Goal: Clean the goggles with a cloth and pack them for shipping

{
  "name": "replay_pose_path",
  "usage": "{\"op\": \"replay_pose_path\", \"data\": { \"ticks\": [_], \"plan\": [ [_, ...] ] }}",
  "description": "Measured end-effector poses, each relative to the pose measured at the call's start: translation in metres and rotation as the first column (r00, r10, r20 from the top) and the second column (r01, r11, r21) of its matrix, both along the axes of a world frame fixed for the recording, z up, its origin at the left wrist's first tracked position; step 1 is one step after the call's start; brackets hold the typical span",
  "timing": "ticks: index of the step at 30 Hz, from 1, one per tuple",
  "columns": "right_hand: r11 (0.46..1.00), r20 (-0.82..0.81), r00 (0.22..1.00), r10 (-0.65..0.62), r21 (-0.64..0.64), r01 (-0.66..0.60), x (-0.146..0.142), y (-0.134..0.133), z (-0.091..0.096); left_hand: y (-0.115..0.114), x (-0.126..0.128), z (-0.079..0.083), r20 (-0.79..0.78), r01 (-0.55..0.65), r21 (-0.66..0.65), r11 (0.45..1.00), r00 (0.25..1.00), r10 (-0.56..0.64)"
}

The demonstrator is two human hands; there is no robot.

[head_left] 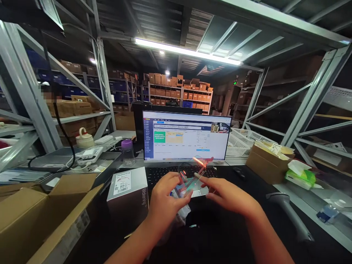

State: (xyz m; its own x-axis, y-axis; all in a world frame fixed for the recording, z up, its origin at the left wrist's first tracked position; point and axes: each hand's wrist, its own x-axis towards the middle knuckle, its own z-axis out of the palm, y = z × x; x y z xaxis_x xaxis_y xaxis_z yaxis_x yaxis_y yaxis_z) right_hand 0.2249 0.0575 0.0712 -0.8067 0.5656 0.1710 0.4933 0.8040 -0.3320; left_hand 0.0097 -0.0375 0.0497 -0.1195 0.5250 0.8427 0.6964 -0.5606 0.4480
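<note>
My left hand [165, 200] is closed around a small clear plastic packet [183, 187] with something pale inside, held just in front of the keyboard [162, 172]. My right hand [228, 194] pinches the same packet's right edge with thumb and fingers. Red light glints on the plastic above my fingers. The packet's contents are too blurred to name. A computer monitor [187, 136] stands lit right behind my hands.
A grey boxed item [128, 190] with a label stands left of my hands, an open cardboard box [41, 212] further left. A barcode scanner [291, 216] lies at right, near a carton [268, 159] and a green tissue pack [301, 176]. Metal shelving surrounds the desk.
</note>
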Motion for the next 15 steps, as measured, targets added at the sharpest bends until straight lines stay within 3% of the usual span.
{"op": "replay_pose_path", "data": {
  "ticks": [3, 7, 9, 12, 15],
  "plan": [
    [0.994, 0.029, 0.994, -0.103, 0.021, 0.103, 0.004, -0.001, 0.001, 0.000, 0.005, -0.004, -0.057, 0.059, 0.061, 0.996, 0.997, -0.055],
    [0.995, 0.053, 0.994, -0.092, -0.040, 0.094, 0.010, 0.006, 0.004, -0.002, 0.007, -0.008, -0.176, 0.071, 0.145, 0.987, 0.983, -0.045],
    [0.973, 0.052, 0.973, -0.223, -0.048, 0.226, 0.023, 0.018, 0.005, -0.002, 0.006, -0.009, -0.223, 0.054, 0.167, 0.984, 0.975, -0.015],
    [0.830, 0.128, 0.827, -0.547, -0.048, 0.556, 0.051, 0.050, 0.000, 0.001, 0.003, -0.010, -0.233, 0.029, 0.174, 0.984, 0.972, 0.013],
    [0.676, 0.267, 0.667, -0.696, -0.069, 0.734, 0.073, 0.088, -0.018, 0.002, 0.002, -0.011, -0.235, 0.016, 0.190, 0.982, 0.972, 0.030]
  ]
}}
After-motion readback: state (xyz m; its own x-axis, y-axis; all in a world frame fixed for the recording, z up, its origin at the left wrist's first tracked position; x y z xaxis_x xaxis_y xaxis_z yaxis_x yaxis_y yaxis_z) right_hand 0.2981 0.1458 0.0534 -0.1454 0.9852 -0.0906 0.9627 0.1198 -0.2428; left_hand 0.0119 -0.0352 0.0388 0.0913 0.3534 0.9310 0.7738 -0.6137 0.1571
